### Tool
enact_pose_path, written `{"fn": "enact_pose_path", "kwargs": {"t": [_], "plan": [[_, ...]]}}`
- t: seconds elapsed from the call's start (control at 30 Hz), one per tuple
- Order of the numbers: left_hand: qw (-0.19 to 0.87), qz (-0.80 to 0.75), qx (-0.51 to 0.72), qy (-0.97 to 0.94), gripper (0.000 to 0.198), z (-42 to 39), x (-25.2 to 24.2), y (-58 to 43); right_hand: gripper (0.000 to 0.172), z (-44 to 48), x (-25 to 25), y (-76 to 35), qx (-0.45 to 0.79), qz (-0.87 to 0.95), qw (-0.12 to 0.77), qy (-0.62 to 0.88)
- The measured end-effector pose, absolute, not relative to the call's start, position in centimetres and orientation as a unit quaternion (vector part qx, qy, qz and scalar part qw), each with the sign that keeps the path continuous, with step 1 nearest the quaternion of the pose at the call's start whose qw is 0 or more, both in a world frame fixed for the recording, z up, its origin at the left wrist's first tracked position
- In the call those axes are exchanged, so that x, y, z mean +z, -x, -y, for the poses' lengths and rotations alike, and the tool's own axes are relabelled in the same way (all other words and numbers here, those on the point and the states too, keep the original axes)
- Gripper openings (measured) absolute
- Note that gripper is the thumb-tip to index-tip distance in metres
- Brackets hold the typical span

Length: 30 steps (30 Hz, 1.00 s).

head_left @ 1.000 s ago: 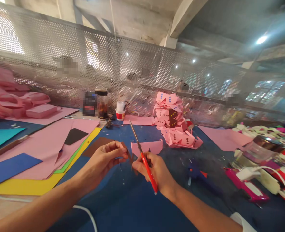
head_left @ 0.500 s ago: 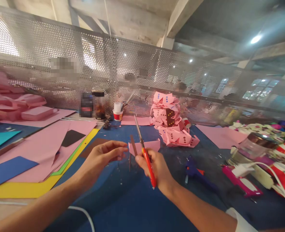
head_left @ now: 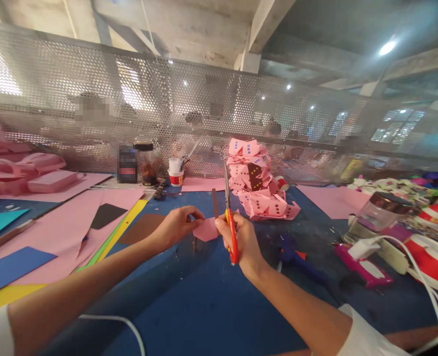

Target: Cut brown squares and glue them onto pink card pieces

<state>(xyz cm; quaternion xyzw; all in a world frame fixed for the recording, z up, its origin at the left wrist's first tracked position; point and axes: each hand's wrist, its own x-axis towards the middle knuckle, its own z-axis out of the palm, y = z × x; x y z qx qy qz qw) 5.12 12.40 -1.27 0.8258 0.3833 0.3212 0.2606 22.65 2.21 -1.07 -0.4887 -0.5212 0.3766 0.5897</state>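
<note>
My right hand (head_left: 243, 240) is closed round red-handled scissors (head_left: 232, 236), whose blades point up and away. A narrow brown paper strip (head_left: 215, 203) stands upright beside the blades, pinched in the same hand. My left hand (head_left: 176, 226) has its fingers curled and pinches the left edge of a small pink paper piece (head_left: 206, 230) that lies between the two hands. Both hands are low over the blue table top (head_left: 211, 306).
A heap of pink dotted paper pieces (head_left: 258, 190) rises just beyond the hands. A blue glue gun (head_left: 295, 253) lies to the right, then a pink device (head_left: 362, 269), a glass jar (head_left: 376, 210) and white cables. Pink, yellow and blue sheets (head_left: 73, 227) cover the left. A perforated metal screen (head_left: 204, 113) closes the back.
The brown strip passed from my left hand to my right hand. The scissors swung upright. My left hand moved forward onto the pink paper piece.
</note>
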Motion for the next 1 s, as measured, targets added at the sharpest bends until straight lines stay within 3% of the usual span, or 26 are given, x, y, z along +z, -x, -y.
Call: {"fn": "enact_pose_path", "kwargs": {"t": [0.27, 0.43, 0.53, 0.6, 0.7, 1.0], "plan": [[0.276, -0.393, 0.365, -0.797, 0.012, -15.3, 0.1, -4.8, 0.038, -2.6, -1.3, -22.8, 0.381, 0.515, 0.583, 0.5], [0.3, -0.42, 0.404, -0.755, 0.021, -14.1, 1.1, -4.2, 0.036, -2.2, -1.0, -22.7, 0.402, 0.518, 0.558, 0.508], [0.383, -0.407, 0.39, -0.732, 0.03, -10.9, 1.5, -4.3, 0.036, -2.0, -1.0, -22.4, 0.417, 0.525, 0.542, 0.507], [0.528, -0.372, 0.383, -0.661, 0.031, -8.7, 1.6, -4.5, 0.035, -1.8, -1.0, -22.1, 0.432, 0.523, 0.531, 0.508], [0.63, -0.325, 0.39, -0.587, 0.027, -6.8, 1.3, -4.7, 0.032, -1.5, -1.0, -21.4, 0.447, 0.517, 0.514, 0.518], [0.686, -0.281, 0.431, -0.514, 0.016, -6.1, 0.6, -4.2, 0.032, -1.3, -1.8, -20.8, 0.45, 0.56, 0.465, 0.518]]}}
